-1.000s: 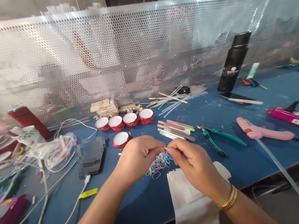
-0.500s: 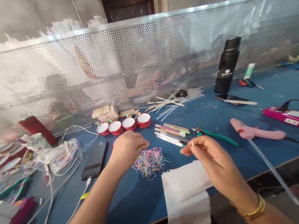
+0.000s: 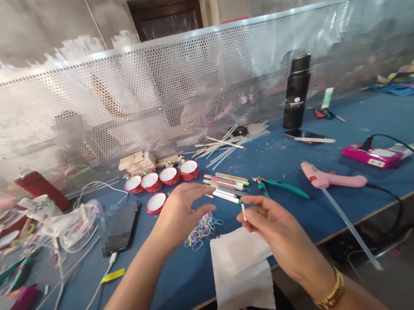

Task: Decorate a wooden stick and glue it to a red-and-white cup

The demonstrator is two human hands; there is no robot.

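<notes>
My left hand (image 3: 183, 212) hovers over the pile of small pastel rubber bands (image 3: 205, 230), its fingers and thumb apart with nothing between them. The hand covers part of the pile. Between the thumb and fingers of my right hand (image 3: 273, 226) stands a short, whitish stick (image 3: 244, 212), held upright; its lower end is hidden. Below this hand, folded white paper (image 3: 243, 290) hangs over the table's front edge. Several coloured pens (image 3: 225, 183) lie just beyond my right fingertips. A round dish with a red rim (image 3: 156, 203) rests left of my left hand.
More red-rimmed dishes (image 3: 169, 175) stand in a row behind. Green-handled pliers (image 3: 285, 189) and a pink glue gun (image 3: 334, 180) with a long glue stick lie at right. A black bottle (image 3: 297, 93) stands farther back. At left are a phone (image 3: 122, 229), cables and a red bottle (image 3: 46, 191).
My left hand has lifted from the rubber bands, and its fingers have spread. My right hand has tilted the small stick upright into view. The whole view has shifted slightly to the right.
</notes>
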